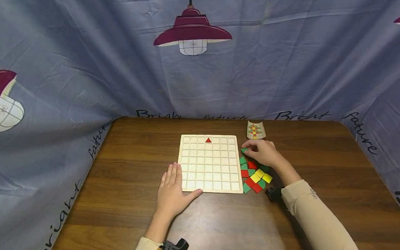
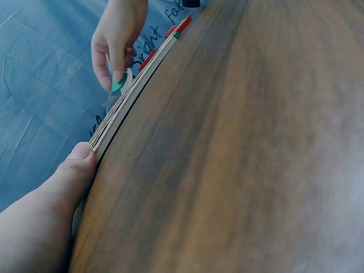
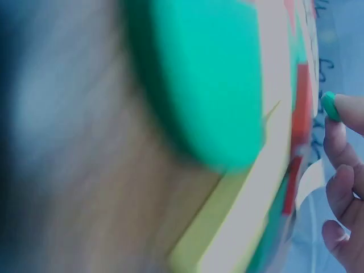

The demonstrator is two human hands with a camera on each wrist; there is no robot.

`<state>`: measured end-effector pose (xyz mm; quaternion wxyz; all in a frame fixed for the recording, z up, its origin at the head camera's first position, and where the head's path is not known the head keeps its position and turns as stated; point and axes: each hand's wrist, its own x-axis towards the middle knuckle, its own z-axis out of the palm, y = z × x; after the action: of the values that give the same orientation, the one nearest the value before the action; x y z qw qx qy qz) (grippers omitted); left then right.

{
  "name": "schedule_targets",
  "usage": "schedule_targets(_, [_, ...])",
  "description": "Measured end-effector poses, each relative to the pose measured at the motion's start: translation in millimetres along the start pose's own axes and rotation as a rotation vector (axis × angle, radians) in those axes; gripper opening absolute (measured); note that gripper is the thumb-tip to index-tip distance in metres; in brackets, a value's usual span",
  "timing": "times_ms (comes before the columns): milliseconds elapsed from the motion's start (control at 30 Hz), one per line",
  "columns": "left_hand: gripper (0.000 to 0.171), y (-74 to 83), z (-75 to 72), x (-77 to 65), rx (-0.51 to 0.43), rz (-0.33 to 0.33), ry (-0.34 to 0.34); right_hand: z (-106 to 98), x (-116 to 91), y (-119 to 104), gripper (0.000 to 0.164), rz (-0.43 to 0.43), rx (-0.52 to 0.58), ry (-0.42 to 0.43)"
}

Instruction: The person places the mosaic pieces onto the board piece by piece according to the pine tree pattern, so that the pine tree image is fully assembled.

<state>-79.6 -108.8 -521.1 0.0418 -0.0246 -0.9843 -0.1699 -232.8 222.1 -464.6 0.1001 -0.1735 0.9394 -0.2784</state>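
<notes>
Pinching a green piece [image 1: 244, 151] between thumb and finger, the right hand [image 1: 263, 152] was just beside the right edge of the wooden grid board [image 1: 204, 167] on the brown bench [image 1: 235, 226]. The left hand [image 1: 172, 192], fingers straight, rested at the board's near left corner, its thumb at the near edge. The two hands were well apart. One red triangle [image 1: 208, 140] sat mid-way along the far row. Yellow tiles [image 1: 259, 173], red tiles [image 1: 252, 165] and other green pieces [image 1: 246, 188] lay clustered to the right, near a curved pattern card [image 1: 256, 131].
</notes>
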Motion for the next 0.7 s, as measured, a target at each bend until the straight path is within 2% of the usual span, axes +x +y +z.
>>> schedule_targets(200, [0.122,0.2,0.8,0.4,0.001,-0.001,0.001,3.5,9.0,-20.5,0.029,-0.015,0.078,-0.020])
schedule_targets(433, [0.122,1.1,-0.3,0.0,0.000,-0.003,-0.003,16.7,24.5,-53.4,0.032,0.031,0.227,0.063])
schedule_targets(700, [0.121,0.6,-1.3,-0.9,0.005,-0.005,-0.005,40.7,40.4,-94.4,0.030,0.078,0.237,0.089])
